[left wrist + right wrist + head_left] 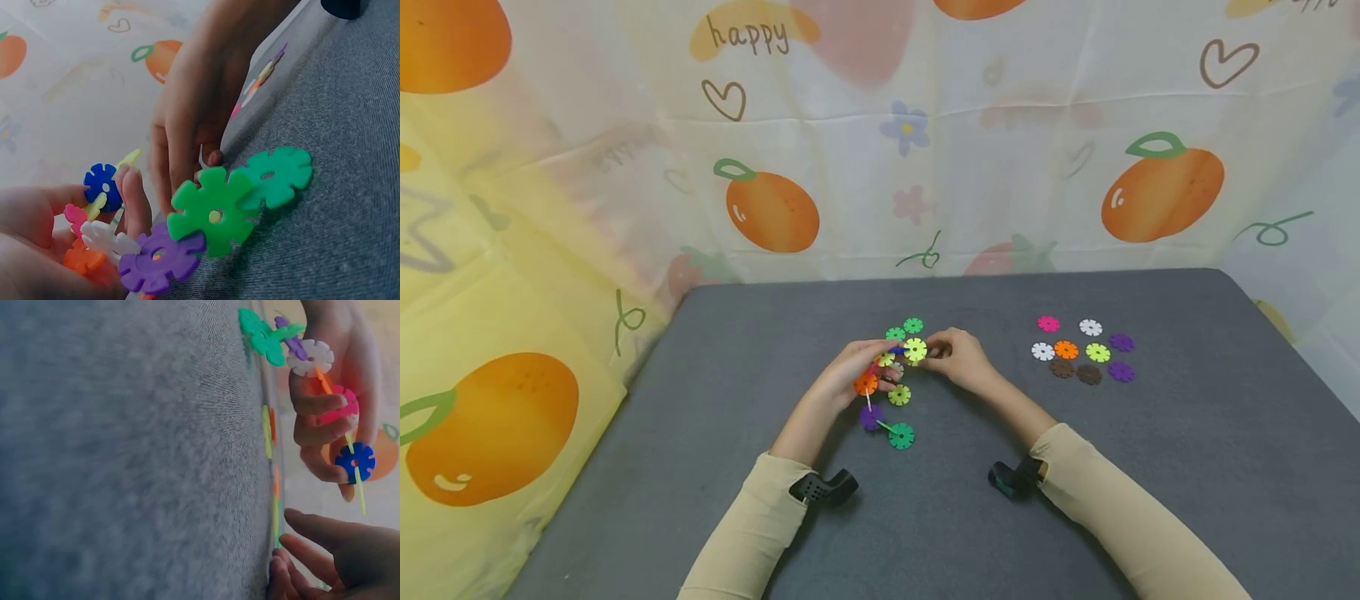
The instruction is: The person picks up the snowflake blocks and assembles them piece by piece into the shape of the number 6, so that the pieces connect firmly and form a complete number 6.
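My left hand (pixel 853 371) grips a chain of slotted flower-shaped plastic discs, fingers curled round its middle. At one end sit a green disc (pixel 215 212) and a purple disc (pixel 161 257). White, orange and pink discs (pixel 337 406) run through the hand to a blue disc (pixel 355 462) and a yellow disc (pixel 915 350) at the other end. My right hand (pixel 961 360) is low by the yellow end, fingertips beside it and bent; I cannot tell whether they hold a disc.
Loose green discs (pixel 913 325) lie just behind the hands, and a yellow-green disc (pixel 898 394) lies in front of them. Farther right on the grey table (pixel 1187 467) is a group of pink, white, orange, brown, yellow and purple discs (pixel 1122 342). A printed curtain (pixel 985 183) hangs behind.
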`<state>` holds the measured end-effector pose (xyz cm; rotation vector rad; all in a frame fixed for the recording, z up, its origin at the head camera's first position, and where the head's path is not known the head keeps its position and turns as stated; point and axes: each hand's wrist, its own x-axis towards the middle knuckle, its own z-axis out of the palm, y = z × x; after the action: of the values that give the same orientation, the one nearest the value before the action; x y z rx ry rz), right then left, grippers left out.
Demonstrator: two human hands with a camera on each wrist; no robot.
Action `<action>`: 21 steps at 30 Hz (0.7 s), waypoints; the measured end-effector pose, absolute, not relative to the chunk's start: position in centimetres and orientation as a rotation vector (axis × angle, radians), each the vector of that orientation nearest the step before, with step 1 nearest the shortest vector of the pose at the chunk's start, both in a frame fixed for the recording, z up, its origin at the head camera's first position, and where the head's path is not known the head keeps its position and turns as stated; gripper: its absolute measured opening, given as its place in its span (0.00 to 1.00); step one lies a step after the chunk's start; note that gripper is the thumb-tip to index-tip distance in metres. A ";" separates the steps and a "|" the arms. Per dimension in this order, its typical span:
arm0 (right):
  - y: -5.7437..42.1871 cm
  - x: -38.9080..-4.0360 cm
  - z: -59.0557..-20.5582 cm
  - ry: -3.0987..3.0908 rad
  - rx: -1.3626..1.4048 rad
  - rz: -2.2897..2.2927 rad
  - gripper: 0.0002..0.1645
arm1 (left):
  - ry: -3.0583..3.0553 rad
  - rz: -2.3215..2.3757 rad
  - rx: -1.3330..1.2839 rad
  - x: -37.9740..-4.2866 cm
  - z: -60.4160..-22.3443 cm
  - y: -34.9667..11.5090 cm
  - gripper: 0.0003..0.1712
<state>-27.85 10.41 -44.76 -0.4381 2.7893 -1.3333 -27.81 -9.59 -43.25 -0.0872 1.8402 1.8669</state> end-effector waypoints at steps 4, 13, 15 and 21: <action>9.7 -28.2 -44.9 2.851 -0.463 -1.186 0.22 | 1.835 1.879 -0.073 -27.7 -43.4 -9.5 0.23; 9.8 -28.1 -45.0 2.846 -0.391 -1.246 0.20 | 1.922 1.842 0.018 -27.6 -43.2 -9.6 0.19; 10.1 -27.8 -44.9 2.791 -0.360 -1.337 0.17 | 1.931 1.833 0.024 -27.5 -43.1 -9.6 0.19; 11.4 -26.5 -44.4 2.593 -0.396 -1.638 0.12 | 1.944 1.805 0.042 -27.5 -42.8 -9.8 0.18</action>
<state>-26.52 11.42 -44.44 -0.3961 2.5930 -1.6380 -27.47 -9.79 -42.81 0.0421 1.9438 1.8046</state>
